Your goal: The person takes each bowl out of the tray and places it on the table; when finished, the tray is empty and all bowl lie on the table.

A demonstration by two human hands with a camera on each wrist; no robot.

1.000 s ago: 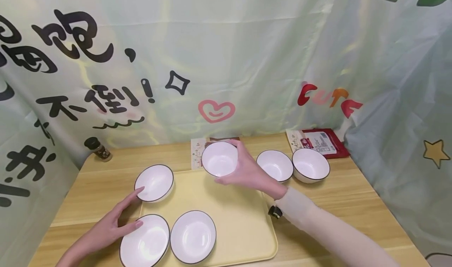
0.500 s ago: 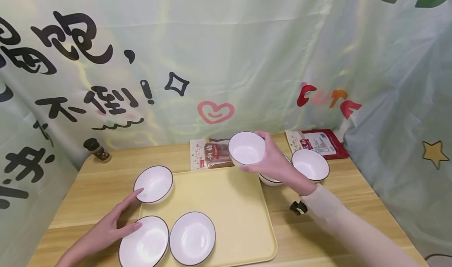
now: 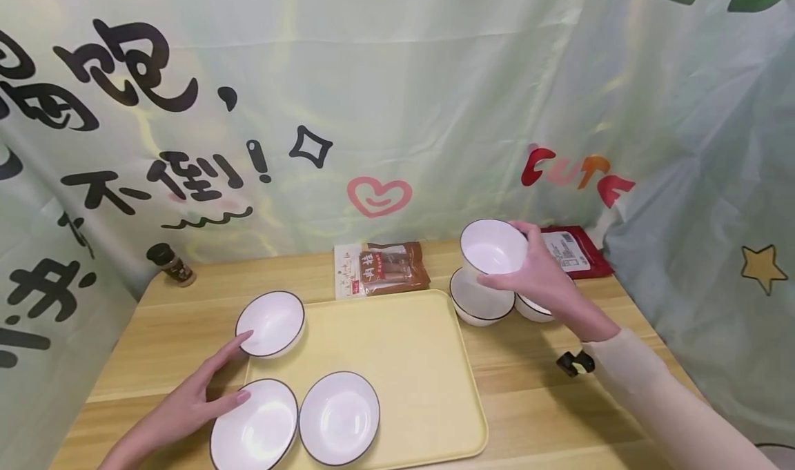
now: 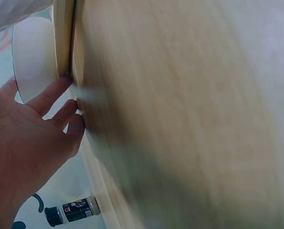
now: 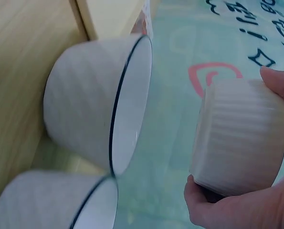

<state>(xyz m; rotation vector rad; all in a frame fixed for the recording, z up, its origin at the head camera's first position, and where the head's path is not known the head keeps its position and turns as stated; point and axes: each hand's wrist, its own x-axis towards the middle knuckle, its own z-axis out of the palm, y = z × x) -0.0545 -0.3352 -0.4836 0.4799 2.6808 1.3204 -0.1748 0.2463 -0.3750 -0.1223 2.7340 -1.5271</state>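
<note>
In the head view my right hand (image 3: 546,273) holds a white, dark-rimmed bowl (image 3: 493,246) in the air, thumb and fingers at its opposite sides. Right below it, beside the tray, is another such bowl (image 3: 479,301); a second bowl (image 3: 536,309) there is partly hidden by the hand. In the right wrist view, the held bowl (image 5: 242,138) shows ribbed sides and is apart from the others. My left hand (image 3: 186,401) reaches out with extended fingers, a fingertip at the upper-left bowl (image 3: 272,324) and the thumb at the lower-left bowl (image 3: 254,425).
A cream tray (image 3: 404,373) lies on the wooden table (image 3: 528,401), with a third bowl (image 3: 339,418) on it. Along the back are a brown packet (image 3: 394,268), a red packet (image 3: 574,252) and a dark-capped spice jar (image 3: 172,264). Printed cloth (image 3: 435,111) hangs behind.
My right hand has carried the bowl rightwards from above the tray's back edge to over the bowls at the right, uncovering the brown packet. My left hand stays put.
</note>
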